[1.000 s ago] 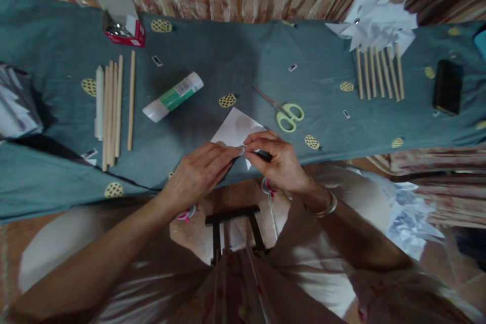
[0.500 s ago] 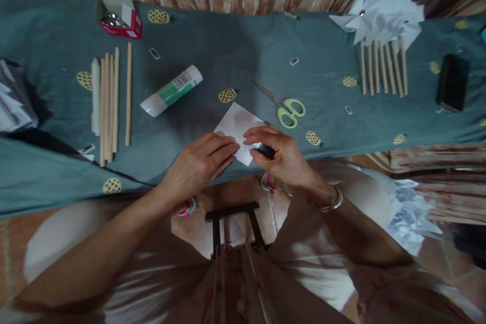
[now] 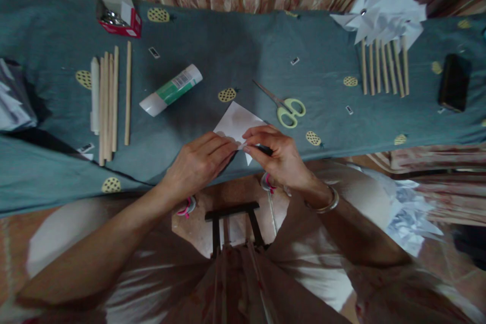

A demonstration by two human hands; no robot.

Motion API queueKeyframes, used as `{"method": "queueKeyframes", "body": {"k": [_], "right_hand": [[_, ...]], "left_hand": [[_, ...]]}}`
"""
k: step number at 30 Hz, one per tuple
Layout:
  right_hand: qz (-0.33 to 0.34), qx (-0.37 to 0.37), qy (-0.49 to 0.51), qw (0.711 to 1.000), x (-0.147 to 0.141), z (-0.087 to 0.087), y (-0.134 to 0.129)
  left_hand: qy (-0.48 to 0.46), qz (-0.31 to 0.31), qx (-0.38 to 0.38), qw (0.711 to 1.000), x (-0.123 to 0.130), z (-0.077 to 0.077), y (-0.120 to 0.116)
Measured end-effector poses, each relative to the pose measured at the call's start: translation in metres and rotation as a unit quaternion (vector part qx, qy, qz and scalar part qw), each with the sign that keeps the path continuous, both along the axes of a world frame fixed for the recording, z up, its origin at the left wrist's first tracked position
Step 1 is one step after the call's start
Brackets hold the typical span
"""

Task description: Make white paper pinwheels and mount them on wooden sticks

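A white square of paper [image 3: 236, 120] lies turned cornerwise near the table's front edge, between my hands. My left hand [image 3: 203, 159] rests along its near left side, fingers pressed together on the paper. My right hand [image 3: 279, 149] pinches the paper between thumb and fingers close to my left fingertips, where a bit of it is lifted. One pointed corner of the paper hangs below the fingertips. Just beyond my right hand lies a pair of scissors [image 3: 285, 109] with pale green handles. A glue stick [image 3: 172, 90] with a green label lies to the left.
Wooden sticks [image 3: 107, 106] lie at left, below a red box [image 3: 120, 20] of shiny metal pieces. A paper stack [image 3: 14, 98] is at the far left. Paper pinwheels [image 3: 387, 12] on sticks and a phone [image 3: 454, 82] lie at right. Crumpled paper [image 3: 410, 212] is by my knee.
My right thumb and fingers have closed together on the paper and drawn part of its near side up. My left hand stays nearly where it was.
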State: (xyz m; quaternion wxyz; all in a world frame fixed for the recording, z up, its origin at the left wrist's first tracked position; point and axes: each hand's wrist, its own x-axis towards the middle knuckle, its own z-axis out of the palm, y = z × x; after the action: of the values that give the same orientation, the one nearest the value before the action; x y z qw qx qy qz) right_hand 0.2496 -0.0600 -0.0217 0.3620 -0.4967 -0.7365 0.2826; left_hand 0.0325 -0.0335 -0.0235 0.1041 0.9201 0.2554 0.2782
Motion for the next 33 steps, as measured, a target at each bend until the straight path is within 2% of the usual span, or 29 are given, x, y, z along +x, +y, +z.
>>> {"method": "queueKeyframes", "body": {"k": [5,8,14,21,25,33], "right_hand": [[-0.019,0.005,0.002,1.0,-0.005,-0.003,0.002],[-0.029,0.013,-0.009,0.999,-0.006,-0.003,0.002],[-0.031,0.009,-0.043,0.999,-0.005,0.001,0.001],[-0.027,0.021,-0.056,0.998,-0.001,0.003,0.0],[-0.021,0.044,-0.068,0.997,-0.002,0.002,-0.001],[-0.016,0.042,-0.094,0.995,-0.002,0.001,-0.002]], "left_hand": [[-0.003,-0.005,-0.01,1.0,-0.001,0.001,-0.004],[-0.017,-0.021,-0.024,0.999,-0.002,-0.003,-0.003],[-0.03,-0.01,-0.06,0.998,-0.003,-0.009,-0.001],[-0.035,-0.011,-0.072,0.997,-0.002,-0.009,0.0],[-0.034,-0.003,-0.093,0.995,-0.001,-0.008,0.0],[-0.043,-0.003,-0.144,0.989,0.0,-0.002,0.002]]}}
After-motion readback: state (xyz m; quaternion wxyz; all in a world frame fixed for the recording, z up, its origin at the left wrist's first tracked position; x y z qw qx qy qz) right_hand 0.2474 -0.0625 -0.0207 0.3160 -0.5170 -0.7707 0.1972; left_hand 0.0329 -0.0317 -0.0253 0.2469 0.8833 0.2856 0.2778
